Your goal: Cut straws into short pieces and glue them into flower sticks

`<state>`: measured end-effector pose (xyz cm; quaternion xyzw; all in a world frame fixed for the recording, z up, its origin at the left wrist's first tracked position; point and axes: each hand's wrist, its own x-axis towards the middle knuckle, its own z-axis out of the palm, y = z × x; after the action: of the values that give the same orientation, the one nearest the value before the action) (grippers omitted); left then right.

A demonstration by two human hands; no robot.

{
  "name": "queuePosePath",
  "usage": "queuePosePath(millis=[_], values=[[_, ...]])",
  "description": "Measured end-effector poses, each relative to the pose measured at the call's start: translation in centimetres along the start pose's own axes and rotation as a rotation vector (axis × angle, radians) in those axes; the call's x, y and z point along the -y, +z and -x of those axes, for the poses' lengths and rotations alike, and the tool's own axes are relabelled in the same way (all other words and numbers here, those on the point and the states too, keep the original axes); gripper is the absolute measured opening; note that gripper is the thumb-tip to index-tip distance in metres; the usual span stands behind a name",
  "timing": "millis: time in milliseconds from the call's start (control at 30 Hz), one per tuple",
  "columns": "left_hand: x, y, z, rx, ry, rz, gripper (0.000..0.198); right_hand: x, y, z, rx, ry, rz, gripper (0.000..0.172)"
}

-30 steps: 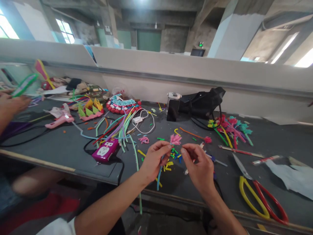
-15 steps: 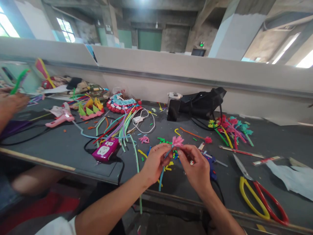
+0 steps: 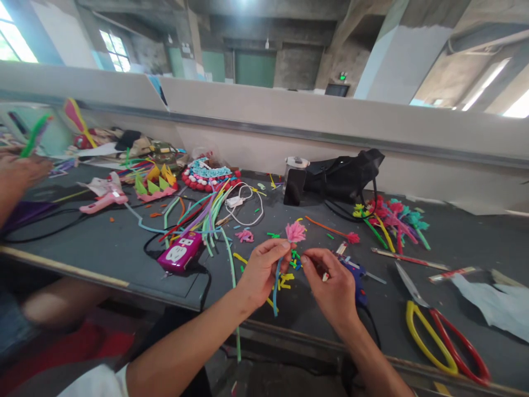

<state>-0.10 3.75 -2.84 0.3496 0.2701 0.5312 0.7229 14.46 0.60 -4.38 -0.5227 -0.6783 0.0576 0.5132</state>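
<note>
A pink pipe-cleaner flower (image 3: pixel 295 232) with a blue stem (image 3: pixel 276 289) stands upright in my left hand (image 3: pixel 264 270), its stem pinched between thumb and fingers. Just to the right, my right hand (image 3: pixel 333 281) is closed in a pinch, apart from the flower. A small whitish thing shows by its curled fingers, too small to name. Below and between the hands lie yellow pipe-cleaner scraps (image 3: pixel 285 282) and green and blue bits. A blue glue gun (image 3: pixel 359 281) lies partly hidden behind my right hand.
Large scissors (image 3: pixel 430 322) with yellow and red handles lie at the right, near the table edge. Finished flowers (image 3: pixel 397 218) are heaped behind them. A purple power strip (image 3: pixel 181 252), pipe cleaners (image 3: pixel 215 212) and a pink glue gun (image 3: pixel 105 196) lie left. A co-worker's hand (image 3: pixel 25 171) is far left.
My right hand has come away from the flower's base, leaving a gap. The flower now stands more upright and slightly left, held by my left hand alone.
</note>
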Motion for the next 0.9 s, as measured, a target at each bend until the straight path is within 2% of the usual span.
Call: queuePosePath(millis=[167, 400, 533, 733, 900], values=[[0.1, 0.1, 0.1, -0.054, -0.006, -0.007, 0.016, 0.2, -0.1, 0.3, -0.067, -0.101, 0.041, 0.002], [1.0, 0.1, 0.2, -0.079, 0.055, -0.114, 0.015, 1.1, -0.8, -0.1, -0.185, -0.257, 0.121, 0.017], [1.4, 0.1, 0.3, -0.087, 0.1, -0.194, 0.015, 1.1, -0.9, -0.3, -0.195, -0.249, 0.14, 0.019], [1.7, 0.2, 0.4, -0.095, 0.103, -0.269, 0.018, 0.6, -0.7, -0.3, -0.187, -0.218, 0.153, 0.009], [1.7, 0.6, 0.6, -0.101, 0.111, -0.311, 0.016, 0.3, -0.5, -0.1, -0.187, -0.238, 0.163, 0.007]])
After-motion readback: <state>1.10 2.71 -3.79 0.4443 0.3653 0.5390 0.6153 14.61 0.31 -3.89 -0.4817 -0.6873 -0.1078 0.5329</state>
